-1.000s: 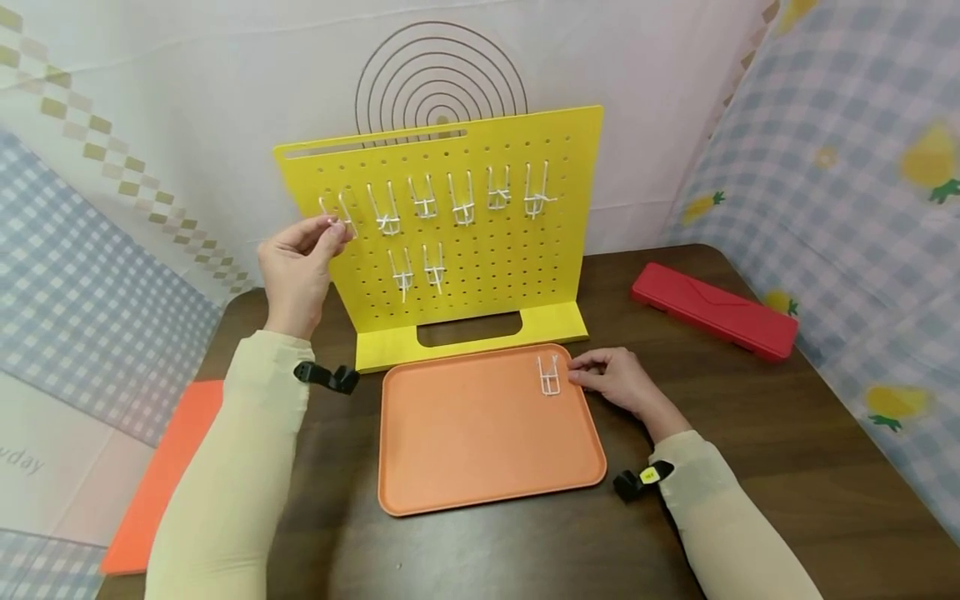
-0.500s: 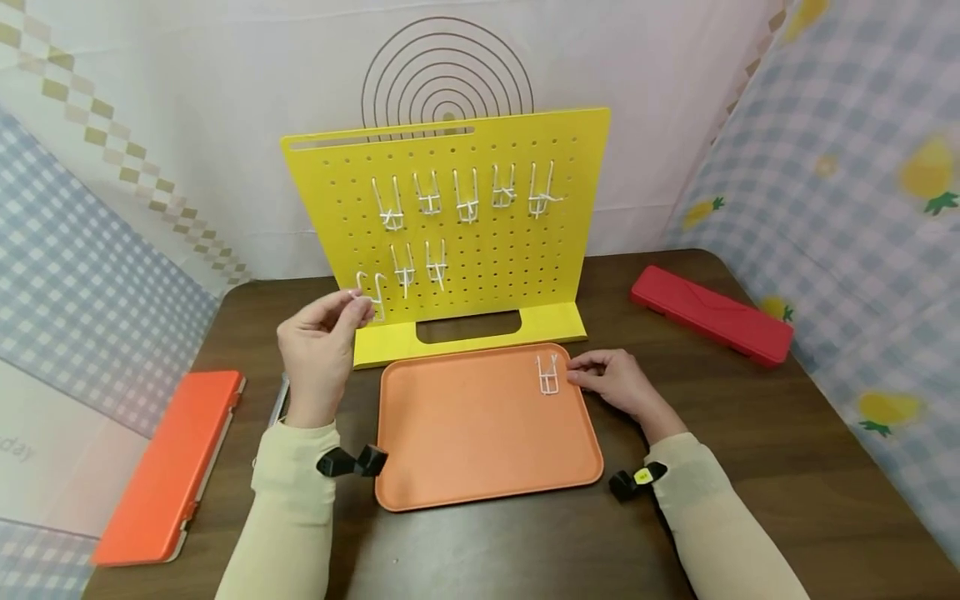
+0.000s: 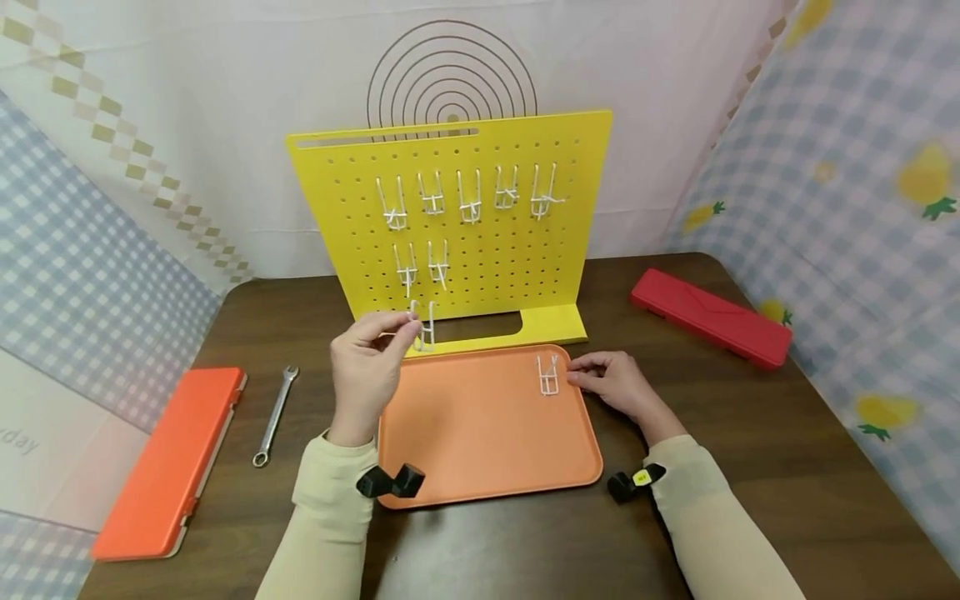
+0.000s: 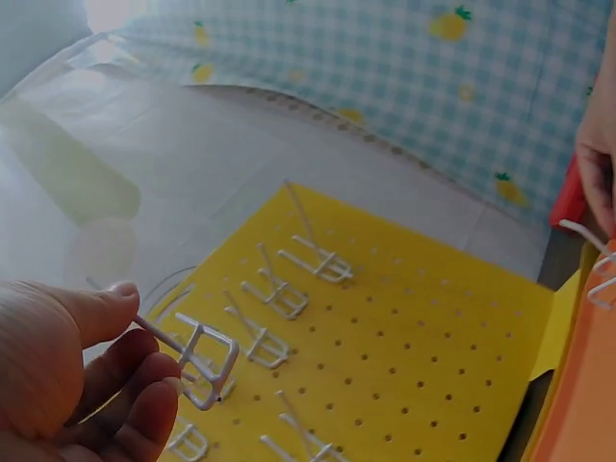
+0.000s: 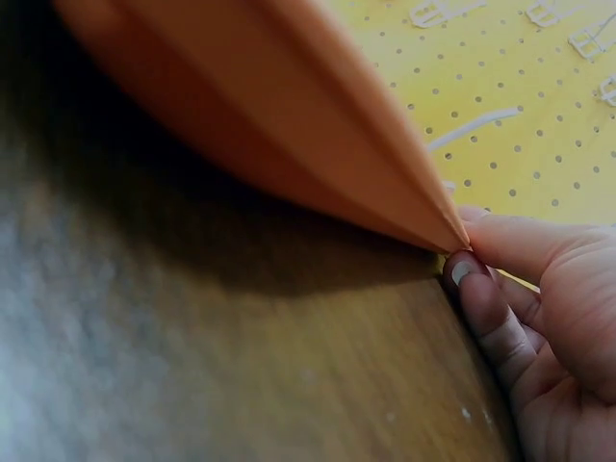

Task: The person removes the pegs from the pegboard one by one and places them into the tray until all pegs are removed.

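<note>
Left grip [image 3: 366,368] on white wire hook [image 3: 431,330]

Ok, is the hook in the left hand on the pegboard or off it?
Off. The left hand pinches the white hook; the left wrist view shows one end free in the air, clear of the yellow pegboard.

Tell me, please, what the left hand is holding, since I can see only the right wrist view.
Observer: The left hand pinches a white wire hook.
Operator: Thank you; how many such hooks hang on the yellow rectangular pegboard?
Observer: Seven show in the head view, five in an upper row and two lower down.
Operator: Is any tool lying to the left of the orange rectangular tray?
Observer: Yes, a silver metal wrench lies on the dark brown table there.
</note>
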`<state>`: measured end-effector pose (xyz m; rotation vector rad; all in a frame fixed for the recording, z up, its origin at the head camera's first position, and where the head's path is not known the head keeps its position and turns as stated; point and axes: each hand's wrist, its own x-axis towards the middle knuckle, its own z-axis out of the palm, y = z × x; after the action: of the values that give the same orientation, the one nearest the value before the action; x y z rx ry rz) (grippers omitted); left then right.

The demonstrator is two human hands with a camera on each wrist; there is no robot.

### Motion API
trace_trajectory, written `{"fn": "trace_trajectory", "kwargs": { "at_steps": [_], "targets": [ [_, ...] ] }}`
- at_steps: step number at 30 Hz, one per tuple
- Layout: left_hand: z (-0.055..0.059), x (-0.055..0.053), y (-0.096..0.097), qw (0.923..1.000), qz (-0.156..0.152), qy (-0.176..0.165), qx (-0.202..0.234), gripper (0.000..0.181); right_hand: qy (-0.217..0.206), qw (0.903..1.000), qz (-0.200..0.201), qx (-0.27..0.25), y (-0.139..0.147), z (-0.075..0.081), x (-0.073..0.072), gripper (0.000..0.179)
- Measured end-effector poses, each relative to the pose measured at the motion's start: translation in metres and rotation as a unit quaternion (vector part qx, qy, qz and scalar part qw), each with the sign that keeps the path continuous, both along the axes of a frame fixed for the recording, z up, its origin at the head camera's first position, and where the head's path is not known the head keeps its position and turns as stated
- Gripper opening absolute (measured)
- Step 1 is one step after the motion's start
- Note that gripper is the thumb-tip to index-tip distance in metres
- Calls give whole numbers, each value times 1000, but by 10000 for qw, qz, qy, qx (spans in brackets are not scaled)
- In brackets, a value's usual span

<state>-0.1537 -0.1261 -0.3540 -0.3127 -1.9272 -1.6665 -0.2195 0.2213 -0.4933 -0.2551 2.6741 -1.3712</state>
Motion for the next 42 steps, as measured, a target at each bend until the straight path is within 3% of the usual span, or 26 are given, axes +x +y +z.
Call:
{"fn": "trace_trajectory", "kwargs": {
  "at_steps": [3, 10, 16, 23, 31, 36, 42],
  "targets": [
    [1, 6, 12, 9989, -112, 51, -451, 9, -29, 10000, 4, 13, 1, 0, 1, 25],
    [-43, -12, 21, 9934, -311, 102, -1095, 12, -65, 10000, 50, 5, 4, -2, 3, 28],
    [-46, -14, 24, 9902, -312, 43, -1359, 13, -27, 10000, 86, 12, 0, 1, 1, 29],
    [-47, -19, 33, 9868, -701, -319, -1424, 9, -42, 10000, 84, 11, -1, 3, -1, 29],
    [-56, -44, 56, 9652, -1243, -674, -2198, 6, -53, 9999, 49, 102, 3, -2, -3, 29],
    [-68, -58, 67, 9570, -1542, -1003, -2245, 8, -60, 9999, 46, 97, 3, -5, -2, 29],
    [-83, -68, 78, 9523, -1618, -1435, -2152, 9, -64, 10000, 40, 17, 1, -4, -3, 28]
  ]
}}
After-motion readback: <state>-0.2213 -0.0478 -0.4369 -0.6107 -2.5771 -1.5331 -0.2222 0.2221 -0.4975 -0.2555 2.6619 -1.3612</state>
